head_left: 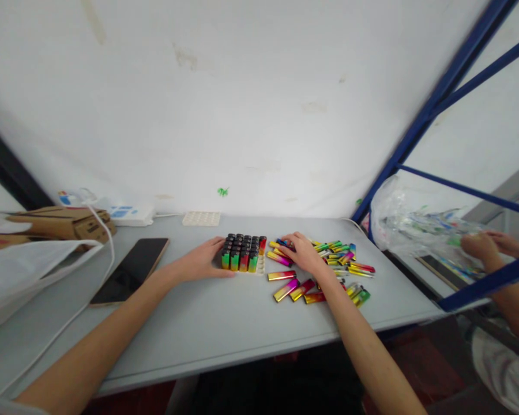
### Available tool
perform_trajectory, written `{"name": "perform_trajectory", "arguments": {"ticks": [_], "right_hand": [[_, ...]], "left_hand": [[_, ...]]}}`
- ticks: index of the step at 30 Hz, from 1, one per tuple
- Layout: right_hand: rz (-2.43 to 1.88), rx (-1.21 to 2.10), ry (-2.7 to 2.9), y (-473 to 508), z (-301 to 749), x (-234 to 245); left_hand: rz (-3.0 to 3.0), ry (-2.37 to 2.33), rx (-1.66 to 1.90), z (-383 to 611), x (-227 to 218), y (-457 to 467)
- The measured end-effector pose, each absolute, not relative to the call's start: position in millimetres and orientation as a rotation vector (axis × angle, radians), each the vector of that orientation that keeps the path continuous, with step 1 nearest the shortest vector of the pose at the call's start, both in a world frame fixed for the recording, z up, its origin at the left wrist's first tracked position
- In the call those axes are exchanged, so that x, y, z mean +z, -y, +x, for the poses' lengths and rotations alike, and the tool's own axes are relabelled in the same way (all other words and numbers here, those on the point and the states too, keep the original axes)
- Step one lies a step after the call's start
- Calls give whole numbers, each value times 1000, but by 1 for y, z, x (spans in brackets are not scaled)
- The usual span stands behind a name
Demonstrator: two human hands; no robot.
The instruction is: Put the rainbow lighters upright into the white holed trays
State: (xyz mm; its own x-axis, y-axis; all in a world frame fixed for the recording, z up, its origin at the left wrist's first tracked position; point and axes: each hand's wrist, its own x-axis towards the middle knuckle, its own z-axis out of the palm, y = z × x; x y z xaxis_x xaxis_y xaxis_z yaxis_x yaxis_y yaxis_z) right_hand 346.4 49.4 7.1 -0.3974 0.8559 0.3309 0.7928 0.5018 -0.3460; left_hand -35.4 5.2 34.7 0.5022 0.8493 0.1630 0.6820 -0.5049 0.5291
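The left hand has thumb and fingers spread apart around the left side of the standing lighters, which lie at its 3 o'clock. They stand upright in a pale tray, with bare holes at the block's 4 o'clock. The right hand bends over loose lighters; its fingertips are partly hidden, so I cannot tell whether they are closed on one. The loose ones spread from its 2 o'clock round to 9.

A sideways push from the left thumb could skew the tray or tilt the standing lighters. The right forearm passes above the pile, so a low sweep might scatter it, and those at 6 o'clock, nearest the table edge, seem likeliest to drop. Tightly packed black tops could catch a fingertip.

Farther out from the left hand, a phone lies at 9 o'clock, a cable beyond it, a box at 10, and another tray at 12. From the right hand, a blue frame at 2 o'clock limits reach, with a co-worker's hand beyond it.
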Motion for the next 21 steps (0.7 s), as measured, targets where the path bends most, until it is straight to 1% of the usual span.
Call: {"name": "perform_trajectory", "arguments": {"ticks": [6, 11, 17, 21], "right_hand": [[-1439, 175, 2207, -54, 343, 2], [-1486, 198, 2146, -54, 348, 7], [-1611, 223, 2177, -52, 348, 16], [-1595, 197, 2217, -51, 347, 15]], "left_hand": [[2346, -1283, 565, -36, 32, -7], [2359, -1256, 556, -37, 31, -7], [2358, -1248, 552, -37, 31, -8], [2350, -1254, 542, -37, 30, -9]]}}
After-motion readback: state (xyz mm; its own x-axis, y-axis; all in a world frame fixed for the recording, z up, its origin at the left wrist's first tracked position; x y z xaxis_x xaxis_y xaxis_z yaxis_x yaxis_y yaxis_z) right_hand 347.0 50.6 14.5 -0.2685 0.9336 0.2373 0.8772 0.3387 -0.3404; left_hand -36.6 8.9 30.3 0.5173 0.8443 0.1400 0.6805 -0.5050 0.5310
